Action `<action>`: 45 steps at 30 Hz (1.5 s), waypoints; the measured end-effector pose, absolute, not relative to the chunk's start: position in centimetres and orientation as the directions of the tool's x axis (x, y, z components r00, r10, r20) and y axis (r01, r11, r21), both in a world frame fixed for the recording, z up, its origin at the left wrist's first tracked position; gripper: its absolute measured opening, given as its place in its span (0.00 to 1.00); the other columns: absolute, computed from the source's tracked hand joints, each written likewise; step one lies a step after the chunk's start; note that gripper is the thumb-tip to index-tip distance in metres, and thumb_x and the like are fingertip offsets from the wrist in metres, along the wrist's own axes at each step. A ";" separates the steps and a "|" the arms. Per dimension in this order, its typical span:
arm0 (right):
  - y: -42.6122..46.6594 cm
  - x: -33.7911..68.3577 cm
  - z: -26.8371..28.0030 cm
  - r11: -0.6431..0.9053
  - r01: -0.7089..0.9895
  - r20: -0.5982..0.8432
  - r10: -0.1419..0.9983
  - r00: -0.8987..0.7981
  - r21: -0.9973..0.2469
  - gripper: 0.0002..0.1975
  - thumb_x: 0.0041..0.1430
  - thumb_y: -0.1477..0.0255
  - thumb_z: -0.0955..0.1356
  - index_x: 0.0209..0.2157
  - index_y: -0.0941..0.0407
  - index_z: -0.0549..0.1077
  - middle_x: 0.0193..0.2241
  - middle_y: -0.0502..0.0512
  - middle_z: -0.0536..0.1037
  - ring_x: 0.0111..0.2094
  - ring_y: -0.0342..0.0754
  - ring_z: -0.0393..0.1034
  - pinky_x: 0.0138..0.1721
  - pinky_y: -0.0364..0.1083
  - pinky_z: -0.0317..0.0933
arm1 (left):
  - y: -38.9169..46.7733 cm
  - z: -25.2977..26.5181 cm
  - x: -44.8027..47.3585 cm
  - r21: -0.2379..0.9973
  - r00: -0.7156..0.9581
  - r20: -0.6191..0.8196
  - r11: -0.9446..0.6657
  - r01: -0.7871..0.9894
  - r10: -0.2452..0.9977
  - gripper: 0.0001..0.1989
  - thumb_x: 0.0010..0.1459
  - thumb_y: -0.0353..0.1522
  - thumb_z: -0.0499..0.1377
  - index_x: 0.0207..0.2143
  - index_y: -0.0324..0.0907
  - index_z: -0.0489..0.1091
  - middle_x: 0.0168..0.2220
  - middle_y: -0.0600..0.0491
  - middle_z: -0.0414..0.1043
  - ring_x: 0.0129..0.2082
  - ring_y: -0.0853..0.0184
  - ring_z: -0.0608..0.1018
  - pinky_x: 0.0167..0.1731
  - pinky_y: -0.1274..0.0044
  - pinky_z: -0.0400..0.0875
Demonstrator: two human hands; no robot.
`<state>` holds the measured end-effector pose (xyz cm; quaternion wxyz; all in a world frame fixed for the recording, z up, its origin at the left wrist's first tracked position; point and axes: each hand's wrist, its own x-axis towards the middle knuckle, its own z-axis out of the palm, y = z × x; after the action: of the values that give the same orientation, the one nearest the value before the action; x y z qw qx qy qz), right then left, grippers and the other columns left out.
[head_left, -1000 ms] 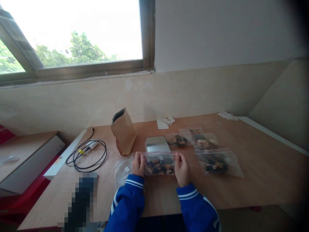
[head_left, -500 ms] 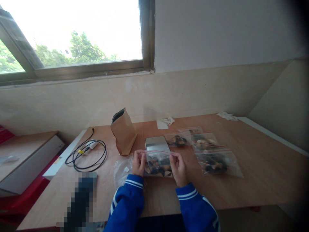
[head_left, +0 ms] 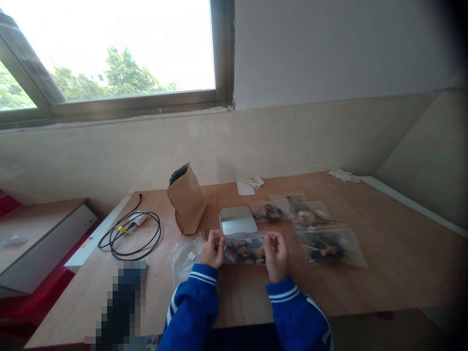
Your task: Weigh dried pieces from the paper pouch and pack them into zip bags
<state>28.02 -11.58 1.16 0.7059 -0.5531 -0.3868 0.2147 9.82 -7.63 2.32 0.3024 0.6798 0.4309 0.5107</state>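
Between my hands is a clear zip bag (head_left: 245, 251) with brown and black dried pieces inside. My left hand (head_left: 214, 249) pinches its top left corner, and my right hand (head_left: 276, 254) pinches the top right corner. Just behind the bag lies a flat scale with a silver top (head_left: 238, 220). Crumpled clear plastic bags (head_left: 185, 256) lie beside my left hand. To the right rest several filled zip bags, among them a near one (head_left: 327, 246), a middle one (head_left: 310, 214) and one by the scale (head_left: 269, 211).
An open brown paper bag (head_left: 190, 202) stands behind my left hand. A coiled black cable (head_left: 137, 239) lies on the left of the wooden table (head_left: 383, 253). White crumpled tissue (head_left: 254, 183) sits by the wall. A pixelated dark patch covers the front left.
The bag's top edge has come down and toward me, uncovering more of the scale. My right hand has shifted slightly right, and my left hand a little too.
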 end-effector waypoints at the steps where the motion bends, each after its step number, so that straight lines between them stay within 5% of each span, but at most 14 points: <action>1: -11.6 28.0 1.2 0.300 0.129 0.314 0.732 0.605 -0.945 0.16 0.56 0.57 0.65 0.35 0.56 0.66 0.29 0.53 0.71 0.31 0.47 0.68 0.34 0.46 0.63 | -7.5 2.3 9.7 0.847 0.123 0.435 -0.452 0.280 0.892 0.11 0.61 0.41 0.50 0.36 0.43 0.61 0.28 0.53 0.71 0.24 0.69 0.75 0.20 0.80 0.65; 20: -11.6 27.7 1.3 0.302 -0.019 0.260 0.851 0.457 -0.953 0.15 0.58 0.58 0.66 0.39 0.54 0.64 0.29 0.51 0.74 0.32 0.48 0.70 0.38 0.47 0.63 | -7.3 2.8 9.3 0.886 0.137 0.362 -0.386 0.258 0.922 0.13 0.59 0.42 0.54 0.35 0.42 0.65 0.25 0.55 0.69 0.20 0.72 0.72 0.20 0.80 0.64; 36: -11.1 28.2 1.5 0.201 -0.072 0.143 0.867 0.477 -0.977 0.18 0.54 0.55 0.68 0.33 0.57 0.75 0.28 0.54 0.78 0.34 0.51 0.72 0.40 0.49 0.64 | -7.3 3.5 9.8 0.940 0.055 0.313 -0.317 0.126 0.948 0.16 0.56 0.45 0.57 0.34 0.40 0.70 0.26 0.53 0.73 0.25 0.70 0.75 0.25 0.80 0.68; 45: -10.9 28.2 0.7 0.222 -0.031 0.174 0.836 0.521 -0.975 0.18 0.53 0.57 0.69 0.35 0.58 0.75 0.32 0.56 0.79 0.36 0.52 0.73 0.41 0.50 0.65 | -7.8 3.7 9.9 0.877 0.005 0.348 -0.327 0.353 0.938 0.17 0.56 0.45 0.55 0.31 0.40 0.70 0.16 0.59 0.63 0.15 0.75 0.63 0.17 0.82 0.55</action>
<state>28.19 -10.90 0.70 0.6863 -0.5381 -0.3739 0.3156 9.94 -7.77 3.65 0.2938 0.6450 0.5003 0.4973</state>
